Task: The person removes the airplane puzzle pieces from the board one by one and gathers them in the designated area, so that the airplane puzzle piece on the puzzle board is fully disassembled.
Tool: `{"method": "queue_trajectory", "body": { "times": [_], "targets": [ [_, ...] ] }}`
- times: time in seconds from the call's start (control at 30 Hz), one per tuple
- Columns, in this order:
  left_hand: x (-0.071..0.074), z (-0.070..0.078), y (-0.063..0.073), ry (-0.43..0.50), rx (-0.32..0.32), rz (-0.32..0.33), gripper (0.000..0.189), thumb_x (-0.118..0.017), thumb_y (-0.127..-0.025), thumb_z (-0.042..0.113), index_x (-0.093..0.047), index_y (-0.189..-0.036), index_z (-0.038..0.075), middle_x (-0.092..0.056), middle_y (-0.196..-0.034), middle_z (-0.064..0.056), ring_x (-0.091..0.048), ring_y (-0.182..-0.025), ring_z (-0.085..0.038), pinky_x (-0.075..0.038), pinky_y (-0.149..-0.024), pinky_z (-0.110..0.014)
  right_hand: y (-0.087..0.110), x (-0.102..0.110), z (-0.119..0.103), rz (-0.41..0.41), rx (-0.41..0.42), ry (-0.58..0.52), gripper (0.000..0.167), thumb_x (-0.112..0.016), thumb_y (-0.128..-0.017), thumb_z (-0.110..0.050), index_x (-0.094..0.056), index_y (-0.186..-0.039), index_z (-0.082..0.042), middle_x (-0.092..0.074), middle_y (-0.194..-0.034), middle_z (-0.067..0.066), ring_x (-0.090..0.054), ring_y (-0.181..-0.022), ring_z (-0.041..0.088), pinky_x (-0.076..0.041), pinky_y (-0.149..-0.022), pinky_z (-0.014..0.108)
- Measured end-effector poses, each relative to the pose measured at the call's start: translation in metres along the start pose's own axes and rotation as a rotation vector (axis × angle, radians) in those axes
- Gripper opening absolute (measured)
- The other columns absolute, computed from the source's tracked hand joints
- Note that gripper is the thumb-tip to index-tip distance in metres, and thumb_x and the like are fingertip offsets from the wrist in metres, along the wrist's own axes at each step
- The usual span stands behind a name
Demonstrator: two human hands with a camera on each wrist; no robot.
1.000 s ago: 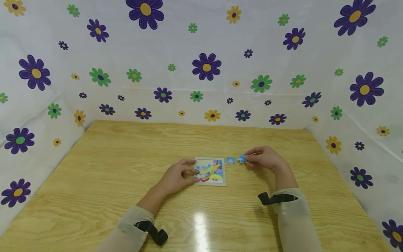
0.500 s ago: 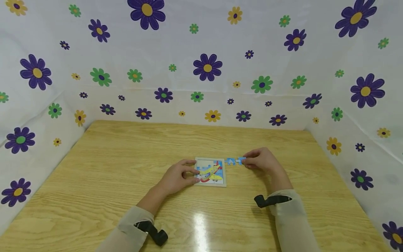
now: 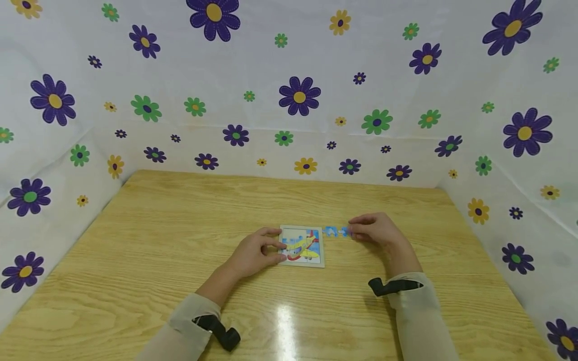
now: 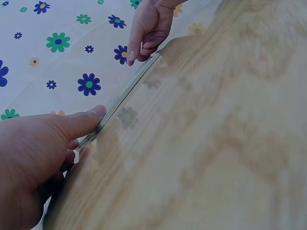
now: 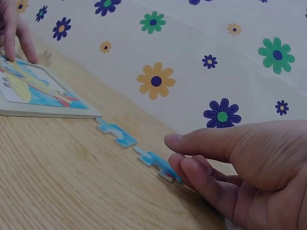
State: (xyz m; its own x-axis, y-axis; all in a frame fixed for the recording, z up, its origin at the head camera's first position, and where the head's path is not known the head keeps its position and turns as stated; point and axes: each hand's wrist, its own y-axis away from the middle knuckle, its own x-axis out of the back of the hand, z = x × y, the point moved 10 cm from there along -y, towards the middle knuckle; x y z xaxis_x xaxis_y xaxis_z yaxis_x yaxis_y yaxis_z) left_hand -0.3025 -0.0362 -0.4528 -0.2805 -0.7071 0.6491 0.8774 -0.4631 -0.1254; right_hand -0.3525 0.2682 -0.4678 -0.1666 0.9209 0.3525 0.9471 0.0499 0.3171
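Note:
A square airplane jigsaw puzzle (image 3: 309, 253) sits in a pale frame (image 3: 301, 265) on the table, with a bare patch at its upper left. The left hand (image 3: 253, 254) rests along the frame's left side, fingers spread and thumb (image 4: 96, 112) against the edge. To the right of the frame lies a blue puzzle piece (image 5: 117, 135). Beyond it, a second blue puzzle piece (image 5: 156, 163) lies close by, with the right hand (image 3: 377, 230) at its outer end. The right fingertips (image 5: 189, 167) overlap that end, while the thumb (image 5: 175, 139) stands apart above it.
The wood-grain table (image 3: 180, 215) is bordered by a white cloth (image 3: 253, 60) printed with flowers, at the back and both sides. Dark straps (image 3: 388, 287) with small cameras sit at both wrists over pale sleeves (image 3: 420, 311).
The right hand has slid the outer puzzle piece slightly left, closer to the other piece, and its fingers now cover more of it. The left hand and the frame have stayed in place.

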Motion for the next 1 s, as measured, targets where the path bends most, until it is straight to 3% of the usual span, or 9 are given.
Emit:
{"method": "queue_trajectory", "body": {
  "times": [0.13, 0.33, 0.5, 0.73, 1.0],
  "targets": [
    [0.000, 0.000, 0.000, 0.001, 0.005, -0.003, 0.028, -0.079, -0.087, 0.030, -0.078, -0.110, 0.016, -0.055, -0.144, -0.004, -0.050, -0.067, -0.006, -0.044, -0.066, -0.022, -0.001, 0.001, -0.001, 0.022, -0.010, -0.021, 0.042, -0.076, -0.091, -0.018, -0.066, -0.127, 0.001, -0.070, -0.107, 0.009, -0.069, -0.080, 0.008, -0.058, -0.075, 0.023],
    [0.001, -0.001, 0.000, 0.007, 0.010, -0.002, 0.028, -0.079, -0.086, 0.031, -0.078, -0.110, 0.016, -0.055, -0.144, -0.002, -0.050, -0.068, -0.006, -0.044, -0.066, -0.022, 0.003, -0.010, -0.019, 0.016, 0.055, 0.040, 0.041, -0.073, -0.092, -0.019, -0.066, -0.126, 0.003, -0.070, -0.115, 0.017, -0.070, -0.084, 0.009, -0.058, -0.078, 0.024],
    [0.000, -0.002, 0.001, 0.009, 0.017, -0.008, 0.028, -0.079, -0.087, 0.031, -0.078, -0.111, 0.016, -0.055, -0.145, -0.002, -0.051, -0.069, -0.006, -0.044, -0.066, -0.022, 0.005, -0.024, -0.028, -0.014, 0.077, 0.062, 0.039, -0.074, -0.092, -0.019, -0.067, -0.125, 0.001, -0.070, -0.116, 0.017, -0.071, -0.087, 0.011, -0.058, -0.081, 0.026],
    [0.000, -0.001, 0.001, 0.008, 0.002, -0.008, 0.029, -0.079, -0.087, 0.031, -0.078, -0.111, 0.016, -0.055, -0.144, -0.003, -0.051, -0.068, -0.006, -0.045, -0.066, -0.022, 0.008, -0.053, -0.042, -0.116, 0.121, 0.028, 0.034, -0.070, -0.095, -0.013, -0.067, -0.123, 0.005, -0.069, -0.116, 0.019, -0.072, -0.090, 0.015, -0.059, -0.082, 0.028],
    [0.000, -0.003, 0.001, -0.010, 0.009, -0.002, 0.028, -0.080, -0.086, 0.032, -0.078, -0.110, 0.018, -0.055, -0.144, 0.000, -0.051, -0.069, -0.005, -0.045, -0.066, -0.022, 0.007, -0.079, -0.051, -0.127, 0.159, 0.081, 0.033, -0.070, -0.095, -0.018, -0.068, -0.123, 0.000, -0.070, -0.108, 0.014, -0.070, -0.088, 0.017, -0.058, -0.081, 0.027]
  ]
}}
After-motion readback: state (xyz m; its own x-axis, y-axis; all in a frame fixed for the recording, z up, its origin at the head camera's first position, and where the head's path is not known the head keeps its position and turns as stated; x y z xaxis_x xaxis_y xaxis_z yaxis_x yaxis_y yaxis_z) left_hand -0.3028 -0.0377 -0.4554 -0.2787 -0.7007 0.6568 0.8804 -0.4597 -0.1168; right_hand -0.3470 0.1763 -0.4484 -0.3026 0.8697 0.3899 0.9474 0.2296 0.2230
